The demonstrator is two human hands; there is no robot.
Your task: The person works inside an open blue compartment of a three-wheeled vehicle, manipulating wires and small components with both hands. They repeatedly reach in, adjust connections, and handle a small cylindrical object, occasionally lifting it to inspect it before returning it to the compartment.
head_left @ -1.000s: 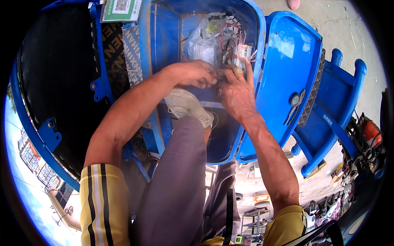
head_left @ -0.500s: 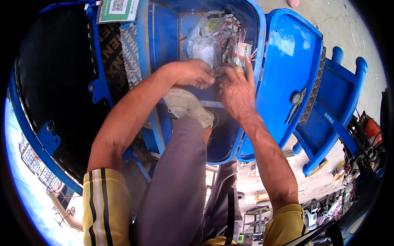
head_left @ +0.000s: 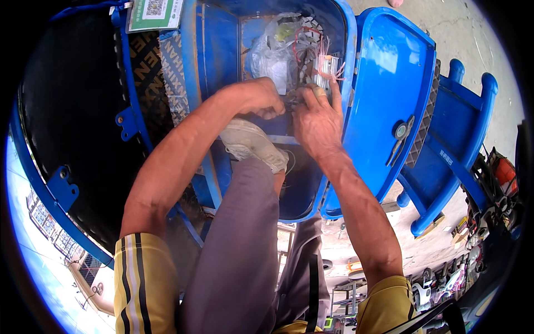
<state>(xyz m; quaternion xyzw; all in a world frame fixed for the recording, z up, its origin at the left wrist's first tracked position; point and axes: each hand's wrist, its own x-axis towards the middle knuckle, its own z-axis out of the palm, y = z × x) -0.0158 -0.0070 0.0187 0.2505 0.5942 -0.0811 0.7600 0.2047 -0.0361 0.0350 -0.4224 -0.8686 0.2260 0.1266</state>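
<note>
Dark wiring (head_left: 291, 101) lies inside an open blue box (head_left: 221, 53) between a curled left hand (head_left: 264, 99) and a right hand (head_left: 318, 119) with 1 finger extended; whether either pinches it cannot be told. It looks light and pliable, its thin strands best held in bunches.

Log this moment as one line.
left hand: curled, at blue box | right hand: near silver finned part | clear bag: inside box
</note>
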